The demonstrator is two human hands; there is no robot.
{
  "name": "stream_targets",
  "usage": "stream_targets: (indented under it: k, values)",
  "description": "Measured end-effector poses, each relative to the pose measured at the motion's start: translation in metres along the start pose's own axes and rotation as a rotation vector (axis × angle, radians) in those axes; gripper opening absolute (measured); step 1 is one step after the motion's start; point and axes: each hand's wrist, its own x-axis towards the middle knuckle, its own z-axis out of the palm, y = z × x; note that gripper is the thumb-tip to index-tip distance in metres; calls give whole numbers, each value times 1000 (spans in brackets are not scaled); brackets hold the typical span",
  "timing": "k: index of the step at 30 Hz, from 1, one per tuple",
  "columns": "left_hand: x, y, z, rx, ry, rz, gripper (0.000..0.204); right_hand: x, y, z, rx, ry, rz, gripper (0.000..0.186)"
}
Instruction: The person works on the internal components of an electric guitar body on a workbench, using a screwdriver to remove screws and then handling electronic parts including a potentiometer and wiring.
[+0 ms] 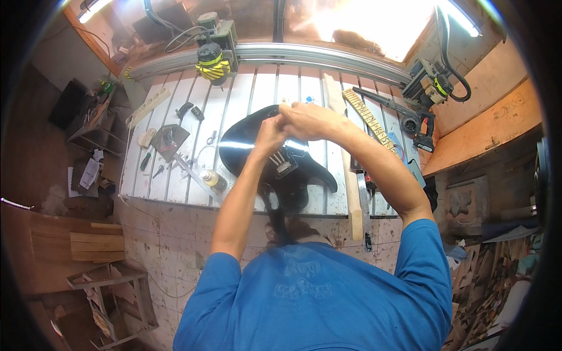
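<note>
The left forearm (239, 196) runs far and slightly right; the right forearm (372, 151) angles far and left from a bent elbow (418, 212). The left hand (271, 134) and right hand (310, 121) meet, fingers (288, 111) curled (their exact grip is indistinct).

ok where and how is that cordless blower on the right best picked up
Probably by the slim handle of the blower, coming from the right: the handle lies on that side, away from the long nozzle, which points far left, and the bulky battery sits at its near end.

Guitar body (240, 140) on the table (237, 96), bottle (212, 178) left, probably a blower (410, 121) far right.
</note>
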Motion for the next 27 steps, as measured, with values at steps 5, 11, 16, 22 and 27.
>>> stream_targets:
  k: [5, 11, 16, 22, 27]
  values:
    - [-8, 29, 21, 43, 173, 2, 33, 1, 19, 13, -9, 49, -160, 23]
    - [-8, 12, -8, -73, -147, -126, 27, 2, 26, 15, -78, 76, -437, 19]
    - [-8, -2, 4, -14, 145, 74, 35, 3, 2, 19, 69, 141, -135, 20]
    - [-10, 21, 19, -48, 159, 132, 42, 7, 19, 17, -53, -27, -180, 29]
    - [-6, 12, -14, 85, -145, -109, 22, 8, 21, 16, -129, 44, -404, 40]
